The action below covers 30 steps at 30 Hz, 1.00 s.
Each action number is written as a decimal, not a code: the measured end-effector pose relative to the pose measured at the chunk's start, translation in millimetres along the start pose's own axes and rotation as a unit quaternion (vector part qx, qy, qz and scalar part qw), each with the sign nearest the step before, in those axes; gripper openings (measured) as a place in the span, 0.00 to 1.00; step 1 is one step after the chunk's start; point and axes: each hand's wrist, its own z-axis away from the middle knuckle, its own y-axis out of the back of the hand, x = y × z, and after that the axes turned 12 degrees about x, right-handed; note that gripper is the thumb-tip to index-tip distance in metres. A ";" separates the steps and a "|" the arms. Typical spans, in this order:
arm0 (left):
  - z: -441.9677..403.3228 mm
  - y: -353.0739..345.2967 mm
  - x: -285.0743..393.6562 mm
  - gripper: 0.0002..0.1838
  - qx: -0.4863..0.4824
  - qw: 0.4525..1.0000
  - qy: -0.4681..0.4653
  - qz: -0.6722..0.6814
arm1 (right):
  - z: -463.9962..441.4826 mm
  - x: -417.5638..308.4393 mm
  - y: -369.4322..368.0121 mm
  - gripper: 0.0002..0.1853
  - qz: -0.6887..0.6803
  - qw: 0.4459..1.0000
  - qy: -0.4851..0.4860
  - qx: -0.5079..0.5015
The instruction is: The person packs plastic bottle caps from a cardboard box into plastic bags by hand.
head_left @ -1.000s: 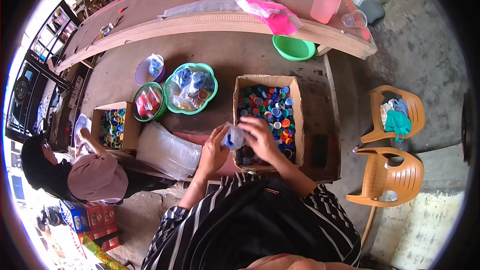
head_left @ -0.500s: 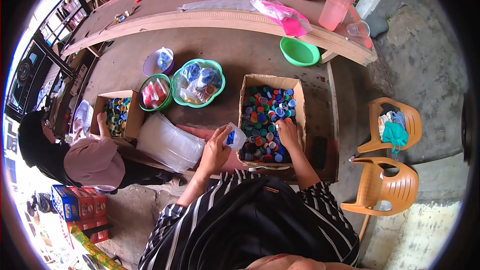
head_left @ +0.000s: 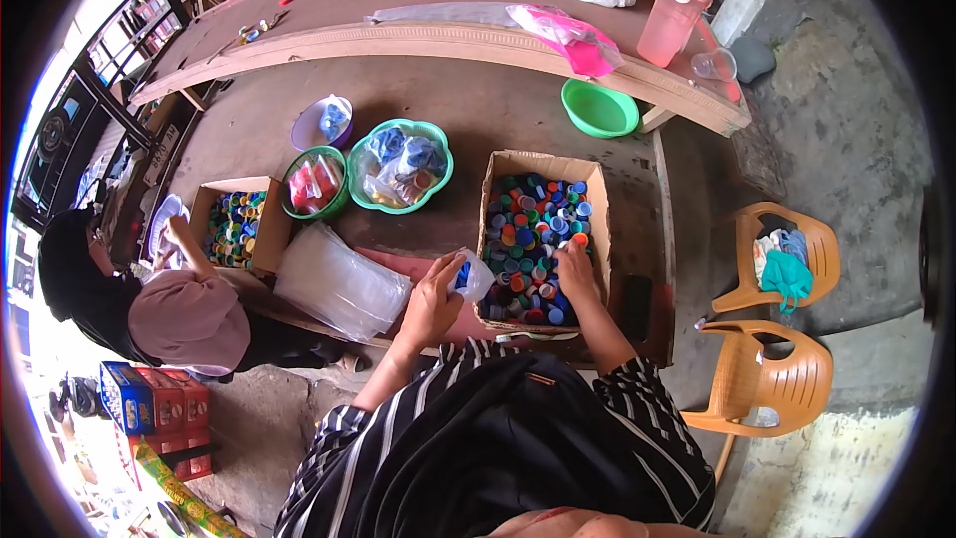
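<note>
My left hand [head_left: 434, 301] is closed on a small clear plastic bag [head_left: 474, 277] with blue caps inside, just left of a large cardboard box [head_left: 599, 184]. Inside that box lie many bottle caps [head_left: 528, 229] in blue, green, red, orange and white. Over the box's right part, my right hand [head_left: 576, 274] has its fingers pressed together at the caps. An orange cap shows by its fingertips; whether the fingers grip it is too small to tell. A stack of clear plastic bags [head_left: 342, 282] lies left of my left hand.
A co-worker [head_left: 189, 324] sits at the left by a smaller box of caps [head_left: 269, 229]. Beyond are a teal bowl [head_left: 446, 171], a green basket [head_left: 344, 194], a purple bowl [head_left: 299, 130] and a green basin [head_left: 599, 110]. A raised shelf [head_left: 418, 43] crosses behind; orange chairs [head_left: 742, 379] stand right.
My right hand has moved from beside the bag into the box among the caps. My left hand still holds the bag. The co-worker's arm has moved between their box and the basket beside it.
</note>
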 end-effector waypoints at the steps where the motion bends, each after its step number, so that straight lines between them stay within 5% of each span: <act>1: 1.0 0.8 0.6 0.31 -0.001 1.000 0.006 0.000 | 1.1 2.1 3.6 0.13 -0.002 1.000 -0.006 0.020; 11: 1.2 -5.1 -4.2 0.31 0.005 1.000 -0.015 -0.002 | 3.1 -1.1 40.5 0.20 -0.271 0.958 -0.090 -0.013; 15: -3.8 -8.4 1.0 0.32 -0.002 1.000 -0.018 0.003 | 10.6 -9.4 43.2 0.25 -0.288 0.955 -0.030 0.068; 22: -5.2 -9.8 5.6 0.32 -0.017 1.000 -0.001 0.003 | 4.0 -52.8 81.1 0.24 -0.334 0.939 -0.083 0.021; 26: -5.5 -9.9 4.8 0.32 -0.013 1.000 -0.008 -0.001 | -5.1 -94.8 108.4 0.23 -0.361 0.927 -0.018 0.099; 28: -6.3 -10.0 4.5 0.32 -0.013 1.000 -0.017 0.000 | -6.1 -125.2 127.6 0.24 -0.478 0.872 -0.040 0.094; 30: -5.7 -11.6 1.3 0.32 -0.011 1.000 -0.005 0.004 | -11.4 -143.7 142.1 0.27 -0.437 0.879 0.126 0.141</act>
